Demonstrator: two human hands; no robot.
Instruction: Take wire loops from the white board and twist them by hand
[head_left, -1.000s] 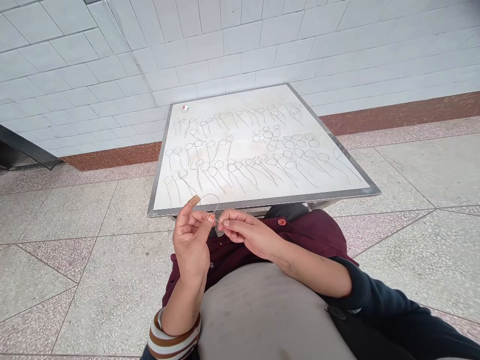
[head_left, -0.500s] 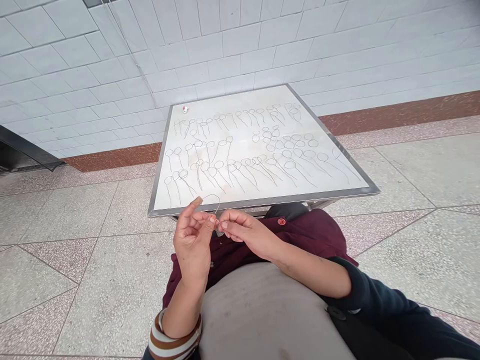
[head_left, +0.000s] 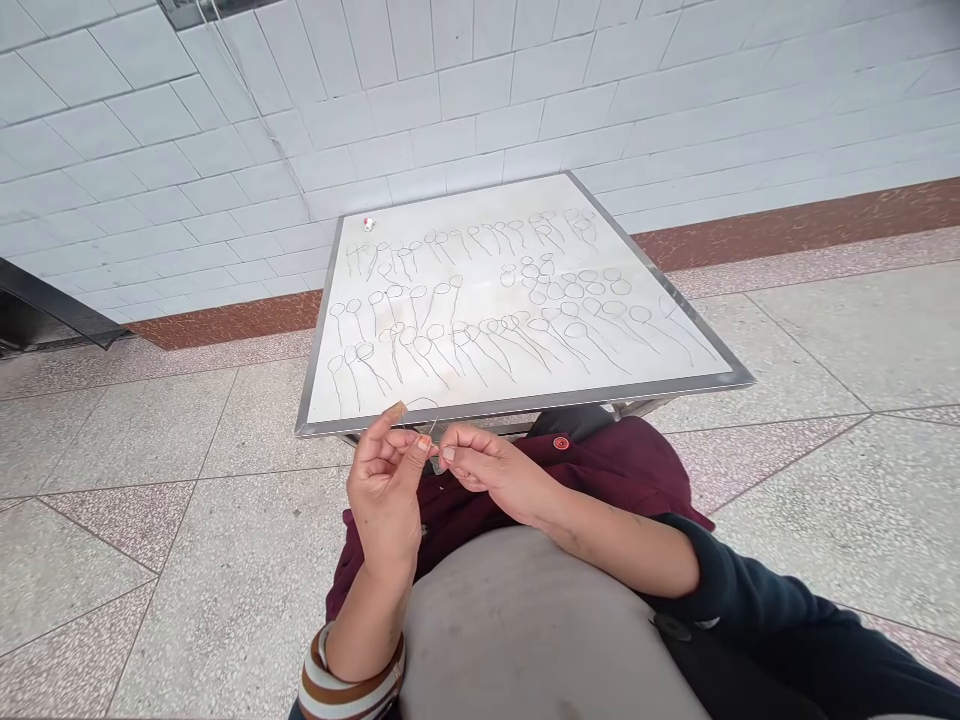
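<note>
Two bare hands worked on one thin wire loop (head_left: 437,410), held in front of the torso, its arc seen against the near edge of the table (head_left: 525,403).

Left hand (head_left: 386,500): thumb closed toward the curled fingers at the base of the loop; index finger raised apart from the thumb, its tip beside the far side of the arc. Right hand (head_left: 517,480): thumb and index finger pinched together on the wire near the left thumb, remaining fingers curled. The exact contact points were too small to tell.

Handling (judged): the wire appeared very light and springy, since the arc stood up without support. It was likely to bend or kink under a hard pull, and its fineness and smoothness could have let it slip. The best hold was a fingertip pinch at the base, where the strands met, leaving the round part free of pressure.

Materials: the table had a smooth white top in a flat grey metal-like frame. Looped wires (head_left: 510,328) with long, slightly curved tails lay in rows, some overlapping; rounder loops without evident tails (head_left: 577,290) lay grouped right of centre. Glossy pale tiles faced the wall (head_left: 487,90); speckled, terrazzo-like slabs formed the floor (head_left: 262,570).
</note>
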